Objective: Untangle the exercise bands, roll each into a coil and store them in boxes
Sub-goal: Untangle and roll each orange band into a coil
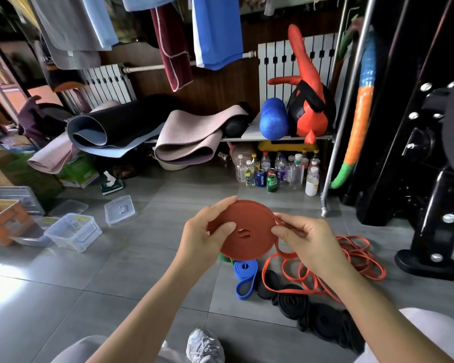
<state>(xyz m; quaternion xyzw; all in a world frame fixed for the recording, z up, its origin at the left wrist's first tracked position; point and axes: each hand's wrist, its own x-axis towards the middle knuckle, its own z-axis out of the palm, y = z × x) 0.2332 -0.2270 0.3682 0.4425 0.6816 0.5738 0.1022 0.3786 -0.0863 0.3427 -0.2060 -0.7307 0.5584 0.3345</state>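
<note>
A red exercise band is wound into a flat coil (pixel 249 231) held above the floor. My left hand (pixel 207 231) grips the coil's left side, thumb across its face. My right hand (pixel 304 237) pinches the loose tail of the same band at the coil's right edge. The tail drops to a tangled heap of thin orange-red bands (pixel 351 260) on the tiles. Below the coil lie a blue band (pixel 245 279), black bands (pixel 312 315) and a bit of green band (pixel 224 258), mostly hidden.
Clear plastic boxes (pixel 74 231) and a loose lid (pixel 119 209) sit on the grey tiles at left, beside cardboard boxes (pixel 3 221). Bottles and cans (pixel 275 171) stand under a shelf behind. A black gym machine base (pixel 427 263) stands right. My shoe (pixel 203 345) shows below.
</note>
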